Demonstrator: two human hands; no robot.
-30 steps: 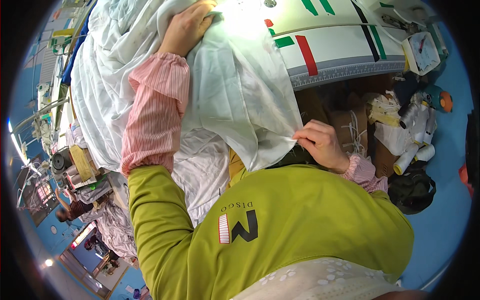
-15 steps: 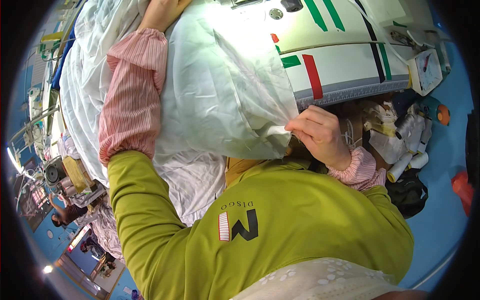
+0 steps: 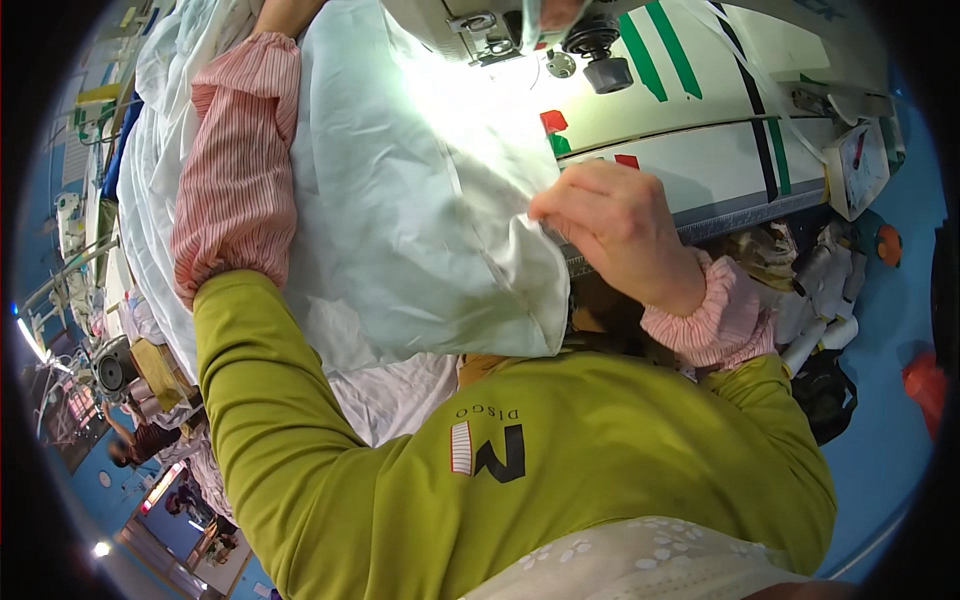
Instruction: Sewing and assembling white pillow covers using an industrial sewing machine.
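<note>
Pale bluish-white fabric [image 3: 385,230] spreads over the sewing table and hangs down toward my body. My right hand [image 3: 620,230] pinches the fabric's right edge between thumb and fingertips, over the table's front edge. Beyond it stands a sewing machine [image 3: 480,30], its lamp shining brightly on the cloth by the needle area. My left hand [image 3: 290,14] is at the far edge of the view, on the left side of the fabric; its fingers are cut off. Pink striped sleeve covers wrap both my forearms.
A ruler strip [image 3: 735,215] runs along the table's front edge, with coloured tape on the tabletop. A small white box [image 3: 858,170] sits at the table's right end. Thread cones [image 3: 830,265] and a black bag [image 3: 825,395] lie below right. Bunched white cloth [image 3: 160,230] fills the left.
My right hand has moved up and left toward the machine with the pinched fabric edge. The left hand has shifted slightly farther out of view. More of the machine shows now.
</note>
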